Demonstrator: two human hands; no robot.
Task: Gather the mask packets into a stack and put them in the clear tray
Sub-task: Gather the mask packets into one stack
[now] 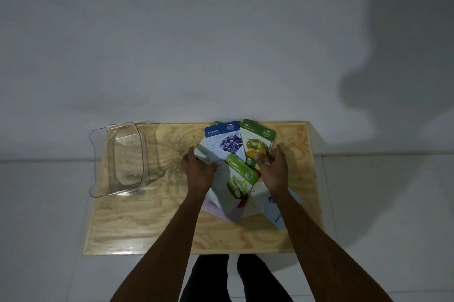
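Packets (pixel 235 183) lie in a loose, overlapping pile at the centre of the counter (pixel 147 223). Left hand (pixel 200 170) grips the packets' left edge. Right hand (pixel 274 171) lays bent fingers on their right side — pinching or not, I cannot tell. Tray (pixel 122 161) stands well apart, at centre left of the frame.

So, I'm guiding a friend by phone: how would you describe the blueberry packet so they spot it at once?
On the wooden table, right of the clear tray, lies a loose pile of mask packets. The Blueberry packet sits at its far side, left of the Olive packet. It alone has a blue top band; that one and the Cucumber packet are green-topped.
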